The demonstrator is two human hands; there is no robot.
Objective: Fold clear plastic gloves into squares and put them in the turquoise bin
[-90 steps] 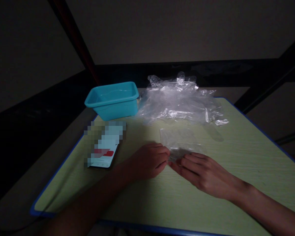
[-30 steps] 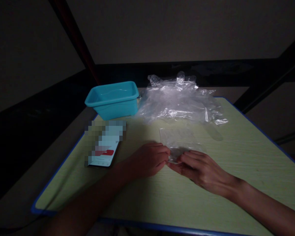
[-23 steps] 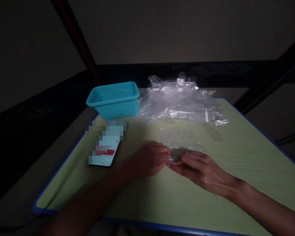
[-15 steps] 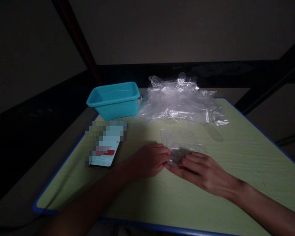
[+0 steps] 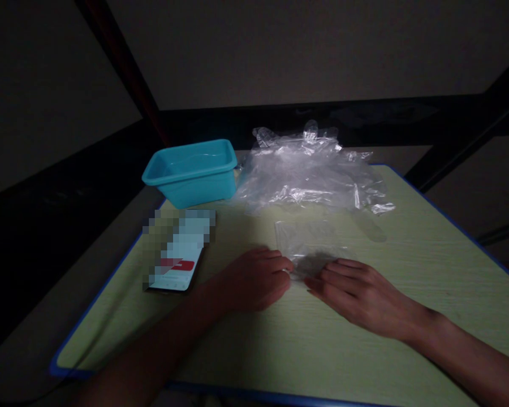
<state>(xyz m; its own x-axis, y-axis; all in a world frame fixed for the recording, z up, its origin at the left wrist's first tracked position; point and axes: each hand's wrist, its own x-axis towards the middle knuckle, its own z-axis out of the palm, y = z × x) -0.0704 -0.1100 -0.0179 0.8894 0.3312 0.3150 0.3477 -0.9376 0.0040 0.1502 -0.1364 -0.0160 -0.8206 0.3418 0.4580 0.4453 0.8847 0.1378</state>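
Note:
A clear disposable plastic glove (image 5: 309, 234) lies flat on the table in front of me, one thin finger of it stretching out to the right. My left hand (image 5: 265, 280) is closed at its near left edge, thumb and forefinger pinching the film. On the near right part of the glove rests my right hand (image 5: 358, 288), open, with fingers stretched out and tips touching the plastic. Behind it spreads a crumpled pile of clear plastic gloves (image 5: 309, 175). Shadow hides the film's edge between my hands.
A turquoise plastic basket (image 5: 199, 189) stands at the back left, beside the pile. Nearer, a phone (image 5: 182, 249) with a lit, partly blurred screen lies left of my left hand. The pale green table (image 5: 322, 350) has a blue rim. A wall rises behind.
My right hand has shifted right, away from my left hand, so a gap shows between them. My left hand stays at the glove's edge. The view has tilted slightly.

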